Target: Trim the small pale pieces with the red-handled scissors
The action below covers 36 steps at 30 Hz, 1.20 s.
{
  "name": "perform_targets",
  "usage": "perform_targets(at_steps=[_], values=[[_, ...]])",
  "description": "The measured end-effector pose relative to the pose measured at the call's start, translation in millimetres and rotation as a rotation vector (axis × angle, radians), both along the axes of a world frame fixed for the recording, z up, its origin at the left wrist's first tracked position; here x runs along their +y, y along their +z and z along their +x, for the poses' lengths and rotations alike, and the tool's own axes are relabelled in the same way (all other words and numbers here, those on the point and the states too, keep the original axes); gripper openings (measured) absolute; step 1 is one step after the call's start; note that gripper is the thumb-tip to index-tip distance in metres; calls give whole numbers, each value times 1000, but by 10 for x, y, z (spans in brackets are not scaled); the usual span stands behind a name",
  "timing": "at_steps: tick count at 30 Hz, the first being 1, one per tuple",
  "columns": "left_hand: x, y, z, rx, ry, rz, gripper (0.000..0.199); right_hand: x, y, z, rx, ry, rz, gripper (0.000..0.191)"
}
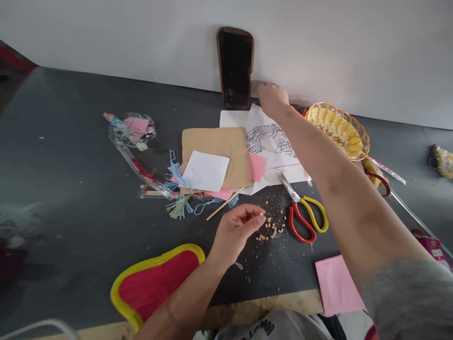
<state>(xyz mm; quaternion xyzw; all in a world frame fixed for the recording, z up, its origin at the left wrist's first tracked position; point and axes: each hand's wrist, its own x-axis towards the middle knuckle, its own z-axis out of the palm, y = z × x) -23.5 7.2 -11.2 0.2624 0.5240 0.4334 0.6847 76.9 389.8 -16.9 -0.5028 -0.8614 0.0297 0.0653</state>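
Note:
My left hand [236,232] is closed in a pinch over the dark table, thumb against fingertips. What it pinches is too small to make out. Just right of its fingertips lies a scatter of short pale bits [272,228] and crumbs. Scissors [299,208] with one red and one yellow handle lie partly open beside them. My right hand [273,98] reaches to the wall, right of an upright phone [236,68]. Its fingers look curled, with their tips hidden. Under that forearm lies paper with a dragon drawing [265,137].
A yellow woven basket [336,125] holding small bits stands right of my forearm. Brown card [212,139], white paper [207,170], blue tassels [177,174] and a thin stick [224,205] lie centrally. Nearer are a red-and-yellow cutout [159,283] and pink paper [338,285].

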Motion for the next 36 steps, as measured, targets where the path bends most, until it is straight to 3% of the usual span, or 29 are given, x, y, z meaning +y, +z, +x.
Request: perform_targets(at_steps=[3, 6, 8, 10, 12, 15, 19, 26, 31, 36], values=[[10, -4, -14, 187, -64, 112, 22, -452, 383, 143, 64, -50, 19, 18], [27, -10, -29, 560, -182, 394, 8, -1193, 726, 385, 214, 99, -10, 19], [46, -37, -31, 781, -268, 581, 11, -1782, 828, 586, 277, 216, -54, 18], [66, -79, -25, 937, -348, 713, 11, -2357, 794, 792, 326, 309, -133, 17], [82, -118, -14, 1040, -396, 779, 8, -2843, 645, 966, 351, 382, -198, 14], [97, -136, 2, 1112, -487, 809, 8, -3319, 348, 1111, 297, 361, -203, 15], [115, -80, -5, 1116, -569, 795, 15, -3542, 98, 1139, 273, 285, -178, 22], [144, 26, -51, 1093, -456, 744, 22, -3647, 42, 1300, 444, 188, -6, 22], [143, -49, -34, 1118, -471, 804, 21, -3636, 10, 1485, 471, -11, 171, 20], [158, -146, -23, 1168, -497, 921, 28, -3575, -74, 1573, 343, -60, 117, 20]])
